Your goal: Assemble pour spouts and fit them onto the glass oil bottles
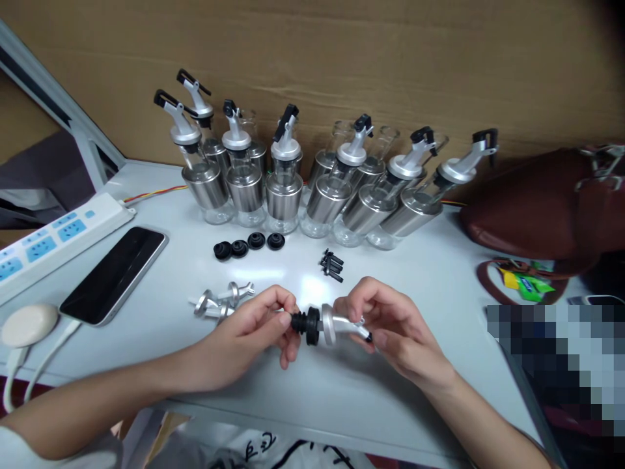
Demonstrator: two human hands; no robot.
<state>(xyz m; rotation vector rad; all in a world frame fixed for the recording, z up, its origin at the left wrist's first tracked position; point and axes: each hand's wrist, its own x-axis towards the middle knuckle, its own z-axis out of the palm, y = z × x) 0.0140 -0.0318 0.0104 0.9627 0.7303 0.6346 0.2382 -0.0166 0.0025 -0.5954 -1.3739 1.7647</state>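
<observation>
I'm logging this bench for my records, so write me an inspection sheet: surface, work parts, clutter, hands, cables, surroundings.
Surface: white table; spills, nothing seen.
Work parts: silver spout and black stopper held; four loose stoppers; loose spouts, partly hidden; small black pieces; bottles, front six fitted with spouts.
Clutter: phone, white rounded object, brown bag, green packet.
Hands: left hand grips the stopper's end; right hand holds the spout.
Cables: white cables; power strip; red-yellow wire running toward the bottles.
Surroundings: cardboard behind; metal frame at left.
</observation>
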